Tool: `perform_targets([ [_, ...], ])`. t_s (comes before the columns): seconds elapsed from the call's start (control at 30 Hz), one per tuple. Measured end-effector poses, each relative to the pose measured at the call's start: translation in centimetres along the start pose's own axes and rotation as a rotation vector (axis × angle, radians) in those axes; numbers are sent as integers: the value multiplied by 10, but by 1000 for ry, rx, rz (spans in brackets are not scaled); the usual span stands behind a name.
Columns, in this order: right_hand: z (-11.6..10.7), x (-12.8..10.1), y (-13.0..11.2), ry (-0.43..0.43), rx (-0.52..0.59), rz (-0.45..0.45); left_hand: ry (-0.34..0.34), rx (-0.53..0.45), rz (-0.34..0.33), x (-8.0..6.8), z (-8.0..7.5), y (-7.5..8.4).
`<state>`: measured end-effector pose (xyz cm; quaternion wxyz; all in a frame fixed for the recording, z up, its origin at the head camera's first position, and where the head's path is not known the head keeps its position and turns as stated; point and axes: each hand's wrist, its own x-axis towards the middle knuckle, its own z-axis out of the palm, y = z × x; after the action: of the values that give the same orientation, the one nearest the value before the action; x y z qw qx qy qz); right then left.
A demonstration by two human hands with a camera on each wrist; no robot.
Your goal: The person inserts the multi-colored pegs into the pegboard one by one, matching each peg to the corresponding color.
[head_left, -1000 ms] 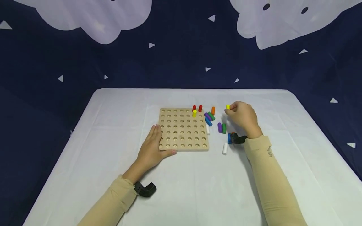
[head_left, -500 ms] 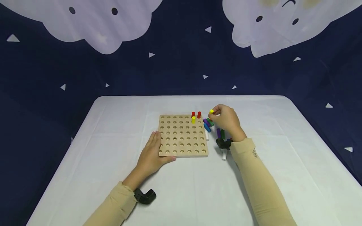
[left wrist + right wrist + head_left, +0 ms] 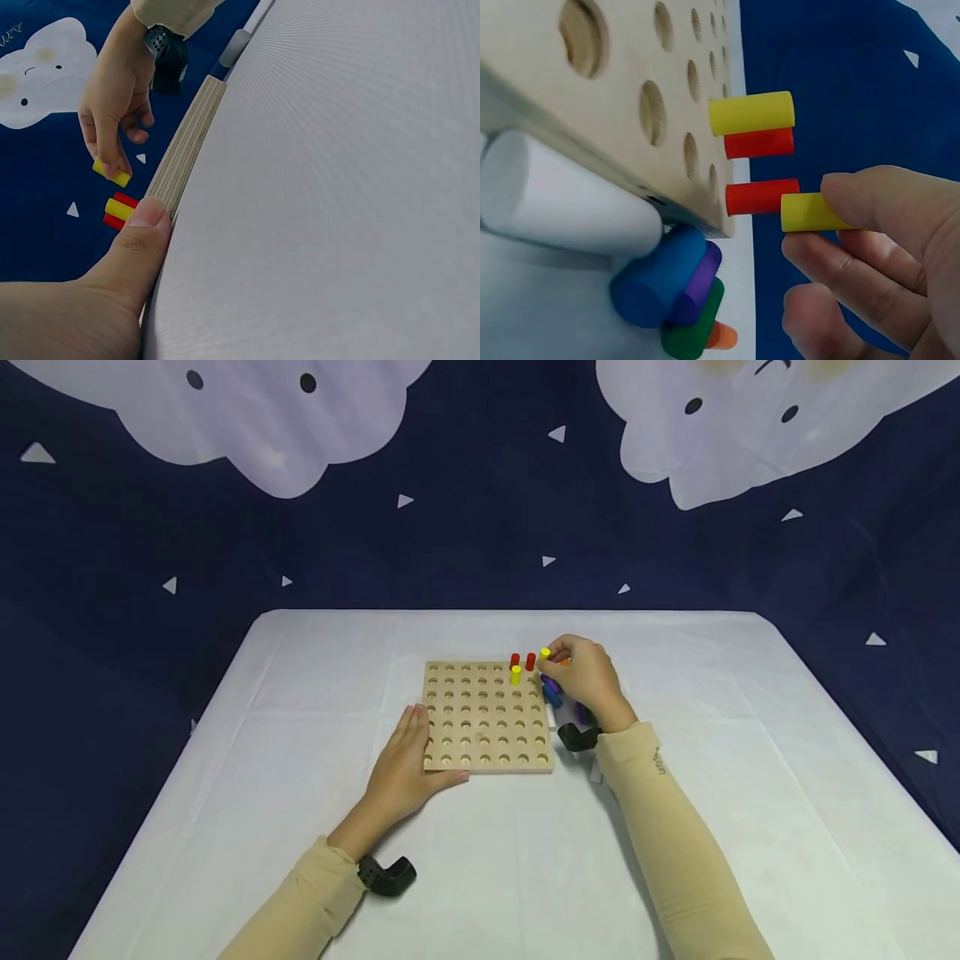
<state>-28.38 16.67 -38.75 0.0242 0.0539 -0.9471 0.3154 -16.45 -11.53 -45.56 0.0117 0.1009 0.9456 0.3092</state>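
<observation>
Right hand [image 3: 588,677], head view, right of centre: pinching one yellow peg [image 3: 545,654]. Left hand [image 3: 400,774], left of centre: unclenched, straight-fingered, touching wooden pegboard [image 3: 474,732].

In the head view, an orange peg [image 3: 565,662] is mostly covered by the right grip [image 3: 588,678], and a white peg [image 3: 596,772] is partly hidden by the right sleeve [image 3: 660,818]. Lettering [image 3: 659,762] there is too small to be read. In the right wrist view, one end of the held yellow peg [image 3: 806,212] is covered by the fingers [image 3: 889,199], while the board [image 3: 611,116] is cut off at left and top. In the left wrist view, the board's holed face is hidden, and the left grip [image 3: 97,296] is cut off at left and below.
</observation>
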Motion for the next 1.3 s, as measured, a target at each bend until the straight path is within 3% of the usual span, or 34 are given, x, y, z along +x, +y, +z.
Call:
perform_targets([
  [0.3, 8, 3, 3, -81, 2, 11, -4, 0, -3, 2, 1, -1],
  [1.3, 20, 2, 6, -80, -69, 0, -4, 8, 8, 3, 2, -2],
])
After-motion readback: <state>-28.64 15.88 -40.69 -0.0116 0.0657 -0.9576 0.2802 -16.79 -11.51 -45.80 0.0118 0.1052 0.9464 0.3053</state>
